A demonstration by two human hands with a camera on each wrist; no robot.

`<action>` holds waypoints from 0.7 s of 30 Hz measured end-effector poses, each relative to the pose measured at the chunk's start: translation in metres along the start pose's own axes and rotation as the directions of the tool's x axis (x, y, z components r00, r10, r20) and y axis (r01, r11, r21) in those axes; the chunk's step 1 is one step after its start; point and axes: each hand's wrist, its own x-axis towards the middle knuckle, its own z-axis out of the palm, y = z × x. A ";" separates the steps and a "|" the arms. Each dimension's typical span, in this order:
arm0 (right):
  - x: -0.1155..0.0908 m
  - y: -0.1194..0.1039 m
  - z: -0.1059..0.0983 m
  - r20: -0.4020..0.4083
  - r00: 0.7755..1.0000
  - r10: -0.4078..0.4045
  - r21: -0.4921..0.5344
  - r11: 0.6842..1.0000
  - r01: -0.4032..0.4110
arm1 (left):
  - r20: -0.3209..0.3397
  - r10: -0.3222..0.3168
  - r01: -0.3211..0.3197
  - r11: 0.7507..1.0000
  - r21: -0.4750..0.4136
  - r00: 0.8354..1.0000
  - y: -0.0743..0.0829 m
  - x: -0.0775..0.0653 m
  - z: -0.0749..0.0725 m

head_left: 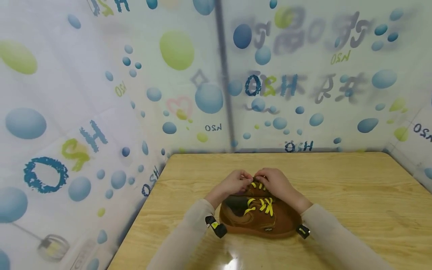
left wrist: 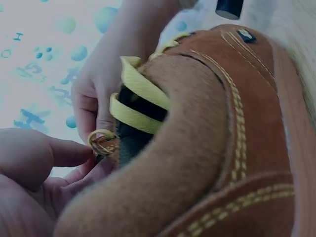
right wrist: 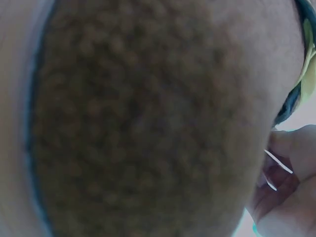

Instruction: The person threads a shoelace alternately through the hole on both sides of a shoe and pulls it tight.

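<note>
Two brown shoes with yellow laces lie on the table, one behind the other. The near shoe (head_left: 280, 219) is on its sole, toe to the right; its fuzzy collar (left wrist: 192, 118) fills much of the left wrist view. Behind it the far shoe (head_left: 258, 190) is partly hidden. At the top of the far shoe's lacing, my left hand (head_left: 239, 182) pinches the shoelace (left wrist: 98, 135) between thumb and fingers. Opposite, my right hand (head_left: 276, 182) bends its fingers onto the same spot, fingertips almost meeting the left's. What exactly the right fingertips pinch is partly hidden.
The wooden table (head_left: 354, 198) runs back to a printed curtain (head_left: 287, 112) with blue and green dots. Black wrist cameras (head_left: 216, 227) sit close to the near shoe's heel and toe.
</note>
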 end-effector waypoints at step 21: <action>-0.001 0.002 -0.002 -0.011 1.000 -0.010 0.044 0.999 0.010 | 0.050 0.026 -0.041 0.945 0.324 0.998 0.003 0.005 -0.002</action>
